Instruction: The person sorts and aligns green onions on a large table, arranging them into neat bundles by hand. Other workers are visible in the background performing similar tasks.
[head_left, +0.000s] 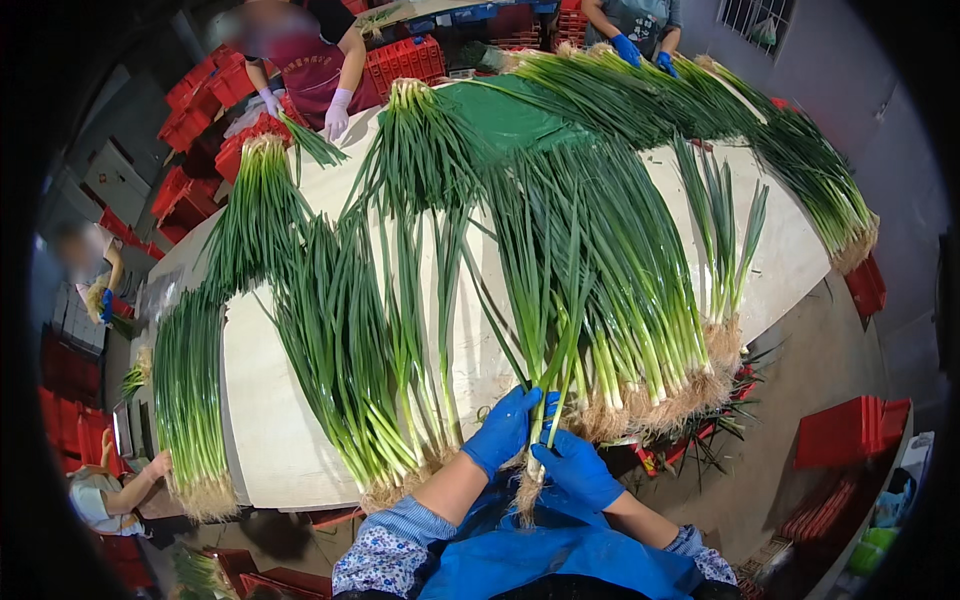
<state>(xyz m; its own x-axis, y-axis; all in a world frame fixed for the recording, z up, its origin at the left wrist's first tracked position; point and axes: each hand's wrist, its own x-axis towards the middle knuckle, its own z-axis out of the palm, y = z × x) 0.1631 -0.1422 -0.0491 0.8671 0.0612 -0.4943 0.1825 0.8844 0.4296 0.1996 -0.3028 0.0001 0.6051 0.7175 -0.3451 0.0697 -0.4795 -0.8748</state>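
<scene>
Low at the centre, my blue-gloved left hand (501, 433) is closed around a few leek-like stalks (529, 480), roots down and long green leaves reaching up the table. My right hand (579, 471), gloved too, pinches the same stalks lower on their pale stems, just above the roots. Close to its right lies a large row of rooted stalks (637, 322). Beyond my left forearm a looser pile (337, 375) and a few spread stalks (409, 337) rest on the pale tabletop (285, 435). My right fingertips are partly hidden by the stems.
A blue apron (555, 559) covers my lap. Co-workers stand across the table, one in lilac gloves (337, 112), one in blue gloves (626, 51). More stalk bundles (191, 390) lie left and far right. Red crates (844, 431) stand at right and behind; leaf scraps (709, 439) hang by the table edge.
</scene>
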